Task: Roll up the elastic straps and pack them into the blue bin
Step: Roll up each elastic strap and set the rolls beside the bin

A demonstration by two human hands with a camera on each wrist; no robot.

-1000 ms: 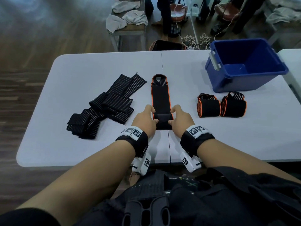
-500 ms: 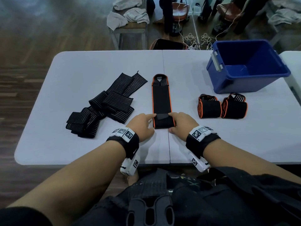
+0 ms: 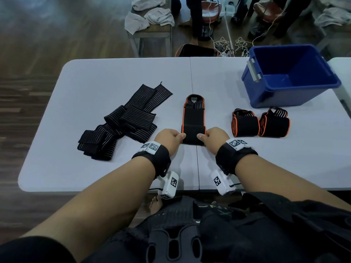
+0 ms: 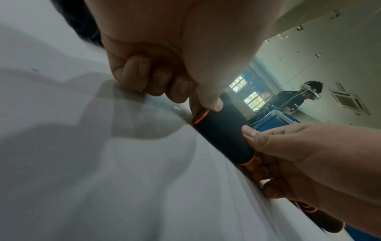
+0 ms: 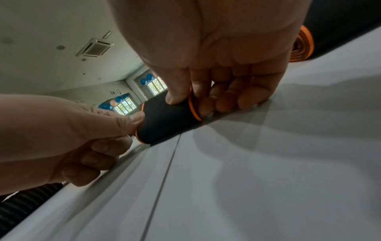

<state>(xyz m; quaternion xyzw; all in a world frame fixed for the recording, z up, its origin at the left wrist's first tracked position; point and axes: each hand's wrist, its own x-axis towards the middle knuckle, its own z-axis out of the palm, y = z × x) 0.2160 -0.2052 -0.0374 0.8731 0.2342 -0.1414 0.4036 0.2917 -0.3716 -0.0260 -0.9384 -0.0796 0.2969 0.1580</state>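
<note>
Strap [image 3: 193, 118], black with orange edging, lies on the white table [image 3: 95, 76] in front of us, its near end rolled into a short cylinder. Our left hand [image 3: 168, 138] pinches the roll's left end, thumb on top, fingers curled beneath; our right hand [image 3: 213, 138] grips the right end likewise. Two finished rolls [image 3: 260, 123] sit just right of it, near the blue bin [image 3: 296, 95]. Striped black straps [image 3: 121, 124] lie heaped to our left.

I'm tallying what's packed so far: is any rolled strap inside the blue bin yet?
No: in the head view the blue bin shows only its bare floor, and the two rolled straps lie on the table in front of it.
</note>
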